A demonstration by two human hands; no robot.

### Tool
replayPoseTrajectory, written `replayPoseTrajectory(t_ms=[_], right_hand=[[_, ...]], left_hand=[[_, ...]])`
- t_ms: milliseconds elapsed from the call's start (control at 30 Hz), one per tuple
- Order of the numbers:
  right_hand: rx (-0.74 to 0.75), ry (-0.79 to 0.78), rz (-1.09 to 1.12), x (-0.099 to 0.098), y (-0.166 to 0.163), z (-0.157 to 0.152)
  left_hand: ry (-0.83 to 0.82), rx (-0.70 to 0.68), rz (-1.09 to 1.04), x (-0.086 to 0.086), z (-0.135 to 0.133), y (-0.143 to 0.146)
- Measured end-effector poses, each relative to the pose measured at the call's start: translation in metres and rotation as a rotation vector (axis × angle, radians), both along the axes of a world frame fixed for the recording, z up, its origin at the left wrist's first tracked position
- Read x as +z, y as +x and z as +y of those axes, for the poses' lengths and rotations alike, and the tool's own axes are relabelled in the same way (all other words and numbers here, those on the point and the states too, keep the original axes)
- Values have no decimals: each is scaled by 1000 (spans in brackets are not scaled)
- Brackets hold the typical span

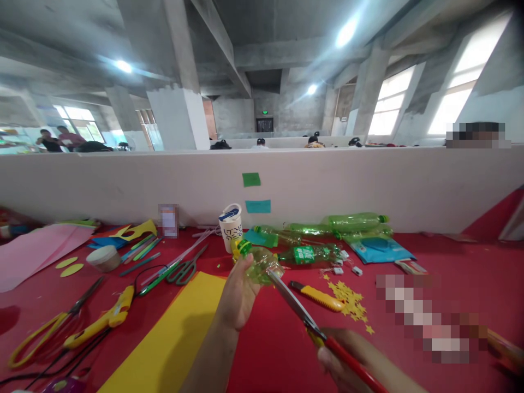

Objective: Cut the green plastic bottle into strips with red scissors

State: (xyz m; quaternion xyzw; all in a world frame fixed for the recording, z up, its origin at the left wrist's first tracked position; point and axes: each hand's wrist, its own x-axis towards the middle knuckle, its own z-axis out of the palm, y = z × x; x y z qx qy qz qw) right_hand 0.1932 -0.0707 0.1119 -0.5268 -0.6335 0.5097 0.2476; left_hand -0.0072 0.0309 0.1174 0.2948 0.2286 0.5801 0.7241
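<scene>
Green plastic bottle piece [262, 266] — above the red table [446, 262], clamped in the left hand [240, 297]. Right hand's [360, 345] fingers close around red-handled scissors [295, 300], blades at its edge. Trimming, I judge; next cut calls for steady grip — blade gap unclear.
</scene>
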Motion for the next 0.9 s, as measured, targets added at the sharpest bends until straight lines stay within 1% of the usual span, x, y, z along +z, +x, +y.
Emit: replayPoseTrajectory(t_ms=[100,267,400,567,633,800,900], right_hand=[[30,-27,21,1,-3,5],[36,37,9,-2,-2,2],[30,-12,10,-7,1,3],[48,37,-18,-12,2,8],[39,20,-29,-9,2,8],[22,7,-43,6,-3,3],[-20,-65,-55,8,-5,-1]], left_hand=[[7,3,2,-1,1,-1],[8,-5,19,0,0,2],[19,-12,14,1,-1,3],[30,-13,34,1,-2,3],[38,-11,31,1,-2,3],[48,-6,26,-1,-1,1],[56,-2,23,0,0,0]])
